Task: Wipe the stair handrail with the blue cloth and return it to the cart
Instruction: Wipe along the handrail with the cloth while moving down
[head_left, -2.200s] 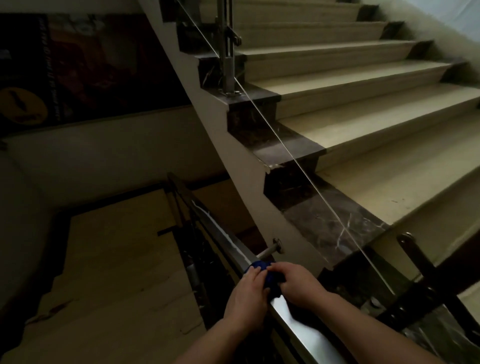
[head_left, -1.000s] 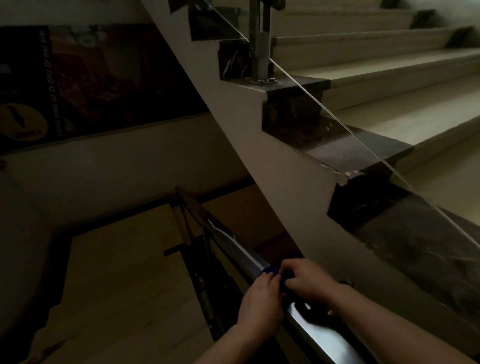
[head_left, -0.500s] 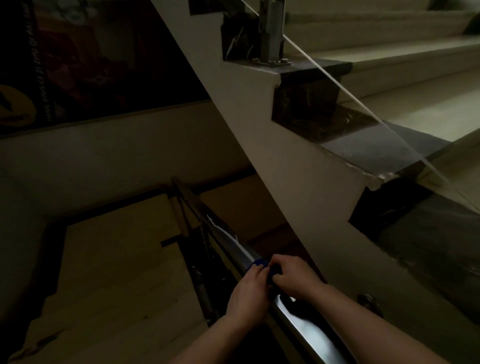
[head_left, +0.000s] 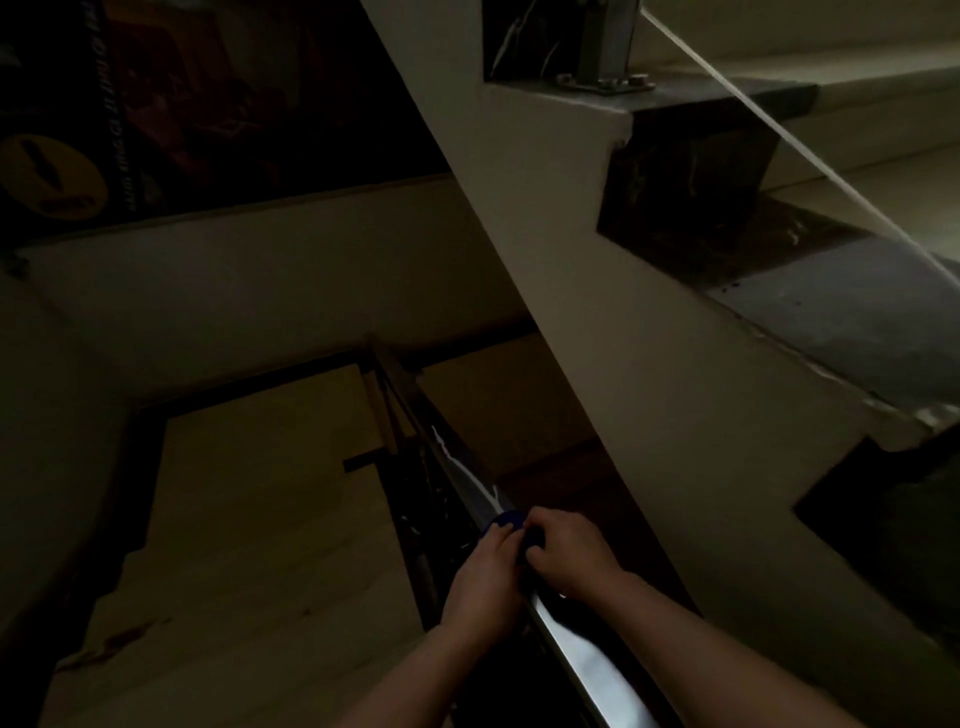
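A shiny metal stair handrail (head_left: 582, 654) runs from the bottom centre down and away towards a dim landing. Wrapped over it is the blue cloth (head_left: 511, 522), only a small patch showing between my fingers. My left hand (head_left: 485, 582) grips the cloth from the rail's left side. My right hand (head_left: 569, 553) presses on it from the right side. Both hands sit together on the rail. The cart is not in view.
The pale underside of the upper stair flight (head_left: 597, 322) slopes close on the right, with a steel post base (head_left: 605, 78) on top. Beige steps (head_left: 249, 545) descend on the left to a landing. A dark poster (head_left: 156, 104) hangs on the far wall.
The view has shifted down the stairwell, so the upper steps have moved out to the right. Both hands have slid the cloth down along the rail, staying clasped together.
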